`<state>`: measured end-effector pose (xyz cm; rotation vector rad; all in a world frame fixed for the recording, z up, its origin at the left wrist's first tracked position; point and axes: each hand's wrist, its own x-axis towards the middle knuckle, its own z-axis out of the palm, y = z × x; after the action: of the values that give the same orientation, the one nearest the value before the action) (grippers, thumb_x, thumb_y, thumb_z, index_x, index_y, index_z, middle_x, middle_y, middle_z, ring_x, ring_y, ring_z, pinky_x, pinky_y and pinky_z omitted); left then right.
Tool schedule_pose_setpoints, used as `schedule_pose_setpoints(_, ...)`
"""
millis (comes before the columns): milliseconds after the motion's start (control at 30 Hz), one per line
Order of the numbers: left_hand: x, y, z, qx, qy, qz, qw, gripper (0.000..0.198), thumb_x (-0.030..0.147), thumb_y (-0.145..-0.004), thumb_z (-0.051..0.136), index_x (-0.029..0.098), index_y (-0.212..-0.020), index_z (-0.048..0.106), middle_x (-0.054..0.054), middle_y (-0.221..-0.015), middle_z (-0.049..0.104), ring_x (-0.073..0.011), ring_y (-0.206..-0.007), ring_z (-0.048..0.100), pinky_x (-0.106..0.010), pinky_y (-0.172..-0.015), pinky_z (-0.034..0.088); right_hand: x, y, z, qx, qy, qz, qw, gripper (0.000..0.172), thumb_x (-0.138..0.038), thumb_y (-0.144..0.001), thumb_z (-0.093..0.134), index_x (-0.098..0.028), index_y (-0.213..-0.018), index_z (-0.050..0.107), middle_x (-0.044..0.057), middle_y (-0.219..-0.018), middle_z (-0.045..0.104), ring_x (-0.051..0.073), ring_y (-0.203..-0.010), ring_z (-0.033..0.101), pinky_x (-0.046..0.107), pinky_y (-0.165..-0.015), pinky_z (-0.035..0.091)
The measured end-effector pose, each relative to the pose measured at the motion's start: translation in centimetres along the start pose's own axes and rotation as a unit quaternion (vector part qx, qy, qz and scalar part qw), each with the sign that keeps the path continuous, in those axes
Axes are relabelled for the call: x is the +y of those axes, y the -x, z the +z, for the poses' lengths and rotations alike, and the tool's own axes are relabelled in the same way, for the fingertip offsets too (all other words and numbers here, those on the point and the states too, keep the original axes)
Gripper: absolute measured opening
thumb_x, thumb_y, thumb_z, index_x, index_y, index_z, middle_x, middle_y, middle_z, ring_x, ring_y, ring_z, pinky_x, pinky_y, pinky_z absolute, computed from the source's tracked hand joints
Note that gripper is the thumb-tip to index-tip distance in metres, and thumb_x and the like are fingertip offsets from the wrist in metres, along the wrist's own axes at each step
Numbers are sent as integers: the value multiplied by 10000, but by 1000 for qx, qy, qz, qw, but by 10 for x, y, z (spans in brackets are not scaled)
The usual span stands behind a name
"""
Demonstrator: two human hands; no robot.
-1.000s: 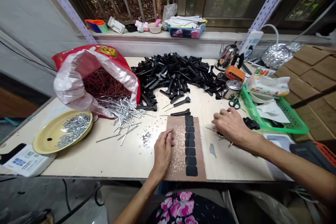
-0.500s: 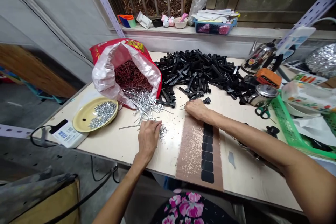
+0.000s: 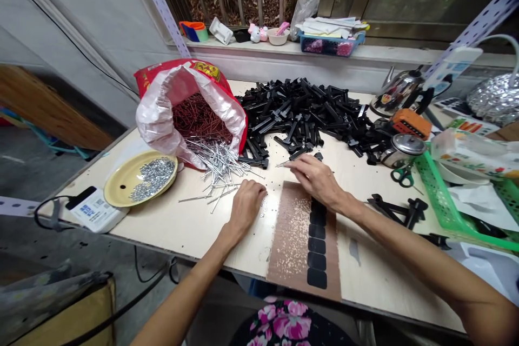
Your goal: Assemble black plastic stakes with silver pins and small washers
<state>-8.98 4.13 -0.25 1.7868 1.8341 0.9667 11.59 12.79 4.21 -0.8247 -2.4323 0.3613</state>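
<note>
My right hand [image 3: 318, 179] pinches a thin silver metal pin [image 3: 283, 164] that points left, above the top end of a brown board [image 3: 279, 259]. A column of black rounded squares [image 3: 317, 246] and pale specks lie on that board. To its left my left hand [image 3: 246, 204] is closed, its fingertips pressed together by tiny metal pieces [image 3: 263, 211] on the table. Whatever those fingers hold is too small to make out. Behind this hand, loose silver pins [image 3: 223, 165] spill from a red and white bag [image 3: 156, 119] holding reddish-brown pins [image 3: 203, 119].
A heap of black plastic parts [image 3: 295, 105] covers the table's back. At left stands a yellow dish [image 3: 115, 186] of small metal pieces, over a white box [image 3: 95, 211]. Scissors [image 3: 401, 177], a lidded metal pot [image 3: 399, 151], a kettle [image 3: 395, 92] and a green basket [image 3: 430, 189] are at right.
My left hand has moved right over the tiny metal pieces. My right hand has shifted slightly right and turned, now showing the pin between its fingers. The view has shifted slightly.
</note>
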Motion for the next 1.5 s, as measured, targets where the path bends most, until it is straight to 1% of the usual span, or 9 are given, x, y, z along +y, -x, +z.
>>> schedule_pose_setpoints(67,3,1,-4,14,185,-111,976,220,379,-790,621,163,-798,660,-51,-762,634,-164,-673,533,-309,-648,434,-12,7,5,8,-29,15,999,266,-234,-954,426,-220,-1127,628,59,-947,571,158,-858,534,268,-693,454)
schedule_pose_setpoints(167,13,4,-10,-12,439,-259,860,327,422,-662,740,130,-773,642,-21,-696,618,-88,-545,512,-234,-548,443,-30,16,10,20,-57,33,998,256,-266,-952,441,-225,-1108,641,52,-914,575,152,-831,543,262,-690,459)
schedule_pose_setpoints(233,22,6,-11,-13,521,-295,801,346,362,-586,809,116,-759,637,-23,-708,631,-68,-556,530,-202,-554,469,-39,19,10,19,-60,36,997,261,-271,-956,436,-226,-1107,643,49,-898,579,146,-816,545,252,-682,452)
schedule_pose_setpoints(400,43,13,-11,38,568,-287,771,332,284,-572,835,111,-780,642,-19,-727,657,-68,-611,584,-181,-601,514,-52,22,6,-9,-12,33,999,246,-250,-944,463,-268,-1108,646,34,-905,578,132,-814,541,218,-602,402)
schedule_pose_setpoints(600,49,20,-13,31,573,-280,770,314,261,-583,830,104,-782,644,-32,-738,676,-73,-618,600,-191,-639,520,-59,25,-1,-24,55,45,997,234,-267,-946,460,-299,-1065,659,23,-902,584,129,-801,529,213,-504,304)
schedule_pose_setpoints(933,48,21,-11,34,511,-227,828,325,273,-597,816,110,-840,674,4,-643,640,-74,-552,577,-201,-590,490,-65,33,-2,-1,143,-5,990,189,-239,-944,471,-223,-980,656,35,-870,610,146,-837,521,230,-612,358)
schedule_pose_setpoints(1133,45,22,-7,54,455,-191,868,247,278,-629,787,116,-781,679,2,-676,638,-85,-556,572,-214,-582,467,-63,41,12,18,168,-16,986,187,-171,-946,441,-173,-940,628,62,-879,619,163,-867,534,251,-689,383)
schedule_pose_setpoints(1333,43,25,-3,84,349,-135,923,195,290,-726,711,128,-831,684,-7,-695,644,-106,-624,586,-223,-630,451,-57,40,16,-21,-4,94,995,242,-263,-979,381,-180,-881,586,17,-813,618,121,-709,551,231,-582,353)
schedule_pose_setpoints(1500,44,24,-3,76,378,-145,911,202,295,-717,715,129,-828,683,-5,-715,645,-100,-603,574,-226,-621,451,-55,39,13,-25,-64,101,993,161,-290,-945,462,-190,-958,588,21,-886,619,127,-778,572,233,-664,384)
